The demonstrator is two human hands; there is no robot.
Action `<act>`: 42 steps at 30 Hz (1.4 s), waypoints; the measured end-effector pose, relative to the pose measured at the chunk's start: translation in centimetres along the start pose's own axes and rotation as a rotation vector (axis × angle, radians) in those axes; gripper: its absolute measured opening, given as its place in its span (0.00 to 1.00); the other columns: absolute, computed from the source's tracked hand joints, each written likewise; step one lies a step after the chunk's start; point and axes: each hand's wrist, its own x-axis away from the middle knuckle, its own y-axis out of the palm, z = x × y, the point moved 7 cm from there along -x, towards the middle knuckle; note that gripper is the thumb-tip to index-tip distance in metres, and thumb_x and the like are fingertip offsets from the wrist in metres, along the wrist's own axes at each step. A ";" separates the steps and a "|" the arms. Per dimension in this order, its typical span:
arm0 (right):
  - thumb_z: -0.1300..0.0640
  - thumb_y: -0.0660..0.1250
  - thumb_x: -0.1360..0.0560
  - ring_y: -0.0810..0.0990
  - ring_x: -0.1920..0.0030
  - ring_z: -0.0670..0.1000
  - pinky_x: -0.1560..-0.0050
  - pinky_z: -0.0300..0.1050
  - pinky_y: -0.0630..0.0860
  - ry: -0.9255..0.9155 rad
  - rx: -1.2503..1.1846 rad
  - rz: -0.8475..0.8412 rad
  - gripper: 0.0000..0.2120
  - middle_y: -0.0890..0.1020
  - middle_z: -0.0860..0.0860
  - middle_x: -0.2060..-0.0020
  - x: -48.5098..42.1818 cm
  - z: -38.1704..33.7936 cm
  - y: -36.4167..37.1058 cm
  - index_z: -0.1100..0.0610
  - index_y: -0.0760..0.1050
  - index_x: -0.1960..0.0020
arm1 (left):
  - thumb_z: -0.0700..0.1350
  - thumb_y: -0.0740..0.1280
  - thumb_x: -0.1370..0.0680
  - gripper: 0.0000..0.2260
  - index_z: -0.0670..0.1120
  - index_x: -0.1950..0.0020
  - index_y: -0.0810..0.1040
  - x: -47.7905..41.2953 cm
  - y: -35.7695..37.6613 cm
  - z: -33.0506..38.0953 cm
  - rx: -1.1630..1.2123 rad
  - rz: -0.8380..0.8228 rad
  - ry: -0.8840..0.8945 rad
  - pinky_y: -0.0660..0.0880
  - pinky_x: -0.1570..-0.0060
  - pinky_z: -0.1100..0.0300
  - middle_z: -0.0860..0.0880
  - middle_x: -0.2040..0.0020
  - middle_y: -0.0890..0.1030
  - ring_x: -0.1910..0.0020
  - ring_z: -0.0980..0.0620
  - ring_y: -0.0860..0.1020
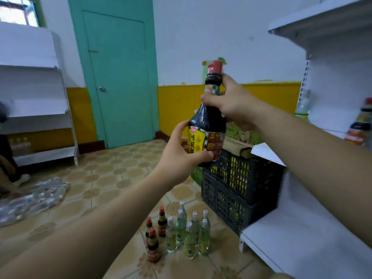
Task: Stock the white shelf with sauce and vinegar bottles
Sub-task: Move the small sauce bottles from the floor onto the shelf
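Observation:
I hold a large dark sauce bottle (208, 121) with a red cap and a yellow label upright in front of me. My left hand (182, 156) grips its lower body around the label. My right hand (231, 101) wraps its neck just under the cap. The white shelf (302, 236) stands at the right, with a few bottles (360, 125) on a higher level. On the floor below stand three small dark sauce bottles (154, 244) and several clear vinegar bottles (190, 232).
Two stacked black crates (239, 190) with cardboard on top sit beside the shelf. A teal door (120, 77) is straight ahead. Another white shelf (40, 117) stands at the left, with wrapped packs of bottles (32, 198) on the tiled floor and a person at the left edge.

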 end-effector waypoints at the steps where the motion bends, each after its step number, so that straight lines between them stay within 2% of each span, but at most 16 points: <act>1: 0.58 0.68 0.23 0.80 0.56 0.51 0.63 0.43 0.73 0.004 -0.043 0.018 0.17 0.77 0.50 0.55 0.5 0.1 -1.0 0.48 0.67 0.37 | 0.39 0.76 0.32 0.38 0.59 0.30 0.60 0.1 0.8 0.3 -0.006 -0.031 0.012 0.79 0.52 0.58 0.47 0.45 0.75 0.50 0.51 0.80; 3: 0.62 0.66 0.22 0.79 0.55 0.54 0.58 0.47 0.77 -0.010 -0.144 0.067 0.13 0.77 0.52 0.55 1.5 0.3 -3.1 0.49 0.70 0.41 | 0.39 0.76 0.31 0.37 0.63 0.32 0.60 0.0 2.2 0.5 0.052 -0.123 0.002 0.78 0.48 0.53 0.46 0.44 0.75 0.49 0.49 0.80; 4: 0.63 0.66 0.22 0.79 0.53 0.56 0.53 0.52 0.79 -0.021 -0.206 0.088 0.13 0.77 0.54 0.55 2.0 0.3 -4.0 0.49 0.72 0.43 | 0.37 0.74 0.30 0.36 0.65 0.34 0.61 0.1 3.1 0.6 0.111 -0.186 -0.021 0.78 0.46 0.50 0.45 0.44 0.75 0.48 0.47 0.80; 5: 0.65 0.65 0.22 0.79 0.52 0.58 0.47 0.57 0.78 -0.026 -0.261 0.105 0.13 0.77 0.56 0.54 2.5 0.4 -4.8 0.49 0.72 0.45 | 0.35 0.72 0.29 0.34 0.66 0.37 0.62 0.2 4.1 0.8 0.164 -0.248 -0.037 0.77 0.45 0.46 0.44 0.45 0.77 0.48 0.45 0.81; 7: 0.67 0.64 0.22 0.78 0.52 0.59 0.41 0.61 0.75 -0.031 -0.312 0.138 0.13 0.77 0.58 0.54 3.6 0.3 -6.2 0.49 0.72 0.46 | 0.30 0.69 0.28 0.33 0.66 0.41 0.65 0.3 5.9 1.3 0.222 -0.309 -0.017 0.78 0.45 0.45 0.45 0.48 0.81 0.50 0.44 0.82; 10: 0.66 0.62 0.21 0.78 0.54 0.58 0.48 0.56 0.78 -0.020 -0.249 0.218 0.13 0.77 0.60 0.53 5.7 -0.2 -8.5 0.50 0.71 0.43 | 0.30 0.70 0.29 0.34 0.66 0.40 0.65 0.5 8.2 2.1 0.253 -0.310 0.046 0.79 0.47 0.51 0.48 0.51 0.81 0.54 0.49 0.83; 13: 0.57 0.62 0.20 0.81 0.54 0.52 0.59 0.44 0.77 0.054 0.086 0.315 0.16 0.79 0.53 0.52 8.5 -0.4 -11.0 0.47 0.67 0.33 | 0.32 0.72 0.30 0.35 0.66 0.38 0.64 0.9 11.1 2.5 0.276 -0.349 0.079 0.79 0.52 0.59 0.45 0.47 0.79 0.53 0.51 0.82; 16: 0.54 0.62 0.20 0.81 0.50 0.54 0.56 0.48 0.80 0.168 0.260 0.434 0.24 0.79 0.52 0.49 12.2 0.3 -13.2 0.46 0.58 0.28 | 0.33 0.73 0.30 0.35 0.68 0.40 0.64 1.8 14.9 2.9 0.300 -0.444 0.103 0.80 0.52 0.57 0.45 0.44 0.78 0.52 0.50 0.83; 18: 0.52 0.66 0.22 0.81 0.51 0.54 0.54 0.51 0.80 0.255 0.325 0.506 0.35 0.78 0.51 0.49 14.9 1.1 -14.7 0.46 0.48 0.24 | 0.34 0.74 0.30 0.35 0.66 0.37 0.63 2.8 17.8 3.1 0.302 -0.535 0.104 0.79 0.48 0.52 0.46 0.43 0.77 0.52 0.48 0.82; 20: 0.48 0.67 0.24 0.81 0.52 0.53 0.56 0.52 0.81 0.372 0.427 0.570 0.43 0.77 0.51 0.48 17.9 1.7 -16.2 0.44 0.39 0.23 | 0.35 0.74 0.30 0.37 0.64 0.33 0.62 4.1 20.8 3.2 0.309 -0.619 0.097 0.79 0.49 0.54 0.47 0.43 0.76 0.52 0.49 0.82; 23: 0.44 0.67 0.24 0.82 0.53 0.54 0.56 0.58 0.82 0.511 0.548 0.640 0.46 0.79 0.51 0.49 21.9 1.8 -18.4 0.44 0.34 0.23 | 0.35 0.74 0.30 0.38 0.63 0.30 0.60 6.1 24.8 3.5 0.342 -0.726 0.092 0.79 0.54 0.59 0.46 0.42 0.76 0.52 0.50 0.82; 28: 0.46 0.70 0.26 0.81 0.49 0.56 0.53 0.61 0.81 0.618 0.586 0.752 0.50 0.77 0.51 0.41 27.5 1.4 -21.7 0.40 0.32 0.24 | 0.36 0.74 0.29 0.38 0.65 0.31 0.59 8.7 30.3 4.6 0.404 -0.915 0.096 0.79 0.53 0.59 0.50 0.42 0.74 0.51 0.53 0.81; 30: 0.49 0.72 0.27 0.82 0.48 0.56 0.52 0.60 0.81 0.597 0.581 0.804 0.50 0.78 0.51 0.41 29.4 1.3 -22.8 0.40 0.36 0.24 | 0.35 0.74 0.29 0.38 0.66 0.33 0.59 9.6 32.3 5.1 0.425 -0.970 0.110 0.78 0.55 0.62 0.51 0.43 0.74 0.51 0.53 0.81; 34: 0.55 0.72 0.27 0.81 0.46 0.53 0.44 0.58 0.79 0.521 0.602 0.939 0.46 0.80 0.48 0.42 32.9 1.4 -25.1 0.42 0.43 0.23 | 0.33 0.73 0.29 0.38 0.64 0.33 0.58 11.4 36.5 5.6 0.467 -1.073 0.143 0.80 0.53 0.60 0.48 0.41 0.73 0.50 0.49 0.81; 37: 0.57 0.72 0.27 0.81 0.45 0.52 0.43 0.56 0.79 0.521 0.618 1.015 0.46 0.80 0.47 0.42 34.6 2.3 -27.0 0.42 0.44 0.22 | 0.33 0.71 0.27 0.38 0.64 0.32 0.56 12.4 39.7 5.9 0.503 -1.151 0.173 0.79 0.56 0.65 0.48 0.39 0.72 0.48 0.48 0.80; 42: 0.58 0.72 0.27 0.80 0.43 0.50 0.42 0.54 0.79 0.533 0.647 1.086 0.46 0.77 0.47 0.38 34.9 4.3 -29.8 0.44 0.44 0.22 | 0.33 0.70 0.26 0.38 0.64 0.31 0.54 11.8 44.1 4.9 0.513 -1.189 0.183 0.79 0.54 0.63 0.46 0.35 0.69 0.46 0.51 0.79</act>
